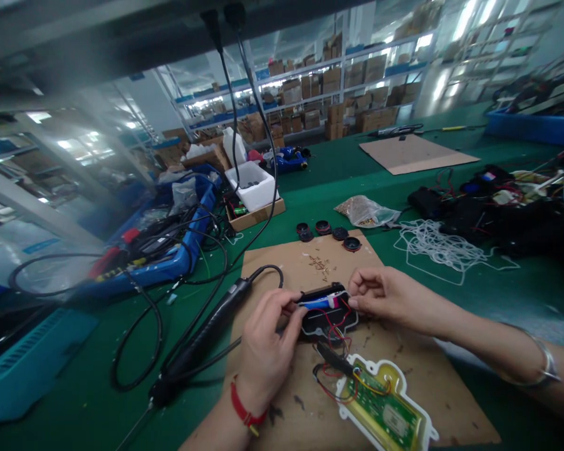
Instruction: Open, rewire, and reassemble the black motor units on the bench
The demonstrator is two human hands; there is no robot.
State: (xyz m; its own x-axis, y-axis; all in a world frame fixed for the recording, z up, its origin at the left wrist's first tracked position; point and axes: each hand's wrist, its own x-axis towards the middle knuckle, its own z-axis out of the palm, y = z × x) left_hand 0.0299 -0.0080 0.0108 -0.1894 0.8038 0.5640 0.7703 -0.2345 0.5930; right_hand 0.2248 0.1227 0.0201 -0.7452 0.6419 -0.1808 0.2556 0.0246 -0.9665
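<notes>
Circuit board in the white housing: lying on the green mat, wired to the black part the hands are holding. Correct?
No: the head view shows the circuit board lying on the brown cardboard sheet, not on the green mat. It is wired to the black part, as you say.

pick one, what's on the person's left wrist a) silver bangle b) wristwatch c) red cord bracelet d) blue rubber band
C. The red cord bracelet circles the wrist of the left hand, while the silver bangle is on the right arm.
</notes>
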